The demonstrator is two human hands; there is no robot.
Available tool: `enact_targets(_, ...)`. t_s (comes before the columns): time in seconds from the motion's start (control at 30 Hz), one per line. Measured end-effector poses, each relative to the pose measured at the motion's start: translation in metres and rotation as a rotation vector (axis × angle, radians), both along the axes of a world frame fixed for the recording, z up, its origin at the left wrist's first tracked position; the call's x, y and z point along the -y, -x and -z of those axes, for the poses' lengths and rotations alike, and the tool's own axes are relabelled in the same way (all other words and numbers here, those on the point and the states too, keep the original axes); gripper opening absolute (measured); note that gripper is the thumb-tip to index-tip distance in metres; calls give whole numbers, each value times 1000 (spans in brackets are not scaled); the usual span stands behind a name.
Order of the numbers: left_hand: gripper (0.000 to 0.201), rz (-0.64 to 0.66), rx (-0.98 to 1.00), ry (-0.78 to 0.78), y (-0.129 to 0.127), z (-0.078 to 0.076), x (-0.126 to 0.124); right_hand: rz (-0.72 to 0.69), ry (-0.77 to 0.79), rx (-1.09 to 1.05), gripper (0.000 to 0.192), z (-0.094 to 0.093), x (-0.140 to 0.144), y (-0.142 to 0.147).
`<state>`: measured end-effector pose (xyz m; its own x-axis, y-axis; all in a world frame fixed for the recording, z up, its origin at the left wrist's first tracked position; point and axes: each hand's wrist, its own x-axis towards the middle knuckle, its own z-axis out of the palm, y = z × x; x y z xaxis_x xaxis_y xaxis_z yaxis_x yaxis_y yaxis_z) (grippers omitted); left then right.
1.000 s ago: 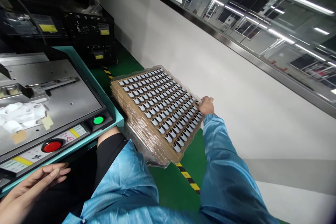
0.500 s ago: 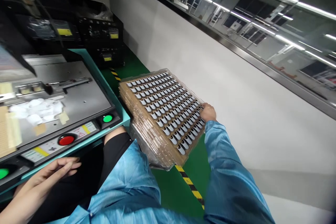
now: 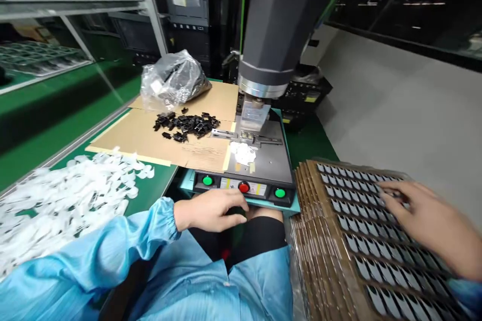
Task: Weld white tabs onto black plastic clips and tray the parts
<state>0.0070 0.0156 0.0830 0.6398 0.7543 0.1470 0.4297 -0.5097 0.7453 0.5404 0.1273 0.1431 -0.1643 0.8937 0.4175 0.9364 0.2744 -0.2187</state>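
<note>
My left hand (image 3: 213, 209) hovers in front of the machine's button panel (image 3: 229, 186), above my lap, with its fingers loosely stretched and the thumb apart, holding nothing. Over the top of a tray stack at the right, my right hand (image 3: 417, 210) is bent, thumb and fingertips nearly together. Motion blur hides what they hold, if anything. The clear-brown plastic tray (image 3: 337, 225) under it carries rows of small pale, dark-ended pieces (image 3: 361, 220). On the machine's metal bed lies a small heap of white pieces (image 3: 244, 153) beside a metal fixture (image 3: 246, 135).
A dark press head (image 3: 265, 70) hangs over the bed. To the left, small black parts (image 3: 188, 124) lie on cardboard (image 3: 131, 133), with a clear plastic bag (image 3: 173, 80) behind them. Many loose white pieces (image 3: 83, 190) cover the green table. Dark bins (image 3: 186, 0) are stacked behind.
My view has swung left from the tray stack to the machine. My right hand has left the tray's far edge and is now over its rows. My left hand has come before the panel.
</note>
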Motion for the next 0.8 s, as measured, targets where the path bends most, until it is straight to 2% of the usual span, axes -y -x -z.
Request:
enact_targets(0.07,27,-62,-136,-131,18,-8,-17,-248,34,72,29,-4,-26,84)
enact_targets(0.13,28,-175,-242,-185,34,-6,-42,-409,112,158,24,4,-44,161)
enact_targets(0.2,29,-261,-322,-224,44,4,-70,-496,186,269,21,20,-56,223)
enact_targets(0.3,36,-325,-360,-280,46,22,-109,-527,184,266,21,53,-63,285)
enact_targets(0.43,46,-278,-361,-363,37,42,-144,-515,135,56,25,95,-59,322)
enact_targets(0.53,36,-226,-370,-434,31,54,-156,-485,106,-46,24,118,-53,329)
enact_targets(0.67,34,-230,-299,-498,33,64,-161,-458,41,-137,8,132,-51,331)
enact_targets(0.8,29,-249,-306,-480,40,65,-164,-446,25,-199,8,135,-54,331)
